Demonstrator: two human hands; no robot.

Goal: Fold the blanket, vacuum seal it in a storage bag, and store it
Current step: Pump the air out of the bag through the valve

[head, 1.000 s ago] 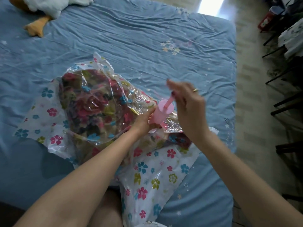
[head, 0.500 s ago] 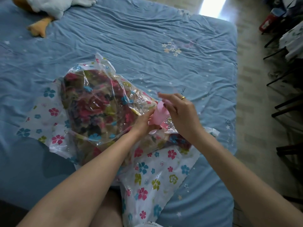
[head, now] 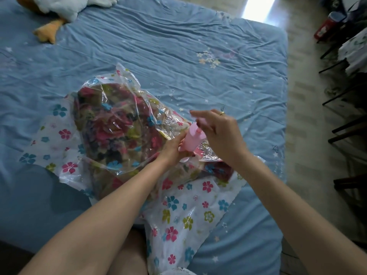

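At the centre of the frame the storage bag (head: 111, 124), clear plastic printed with coloured flowers, lies on the blue bed (head: 178, 46) with the folded floral blanket (head: 111, 135) bunched inside it. A pink hand pump (head: 191, 140) stands upright on the bag, just right of the blanket's bulk. The left hand (head: 174, 149) curls around the pump's barrel near its base, gripping it. The right hand (head: 218, 132) sits over the top of the pump, fingers curled round the plunger handle; a ring shows on one finger. At the upper left edge lies a white plush toy (head: 65, 6) with an orange foot. Dark chair legs (head: 345, 108) stand along the right side of the frame.
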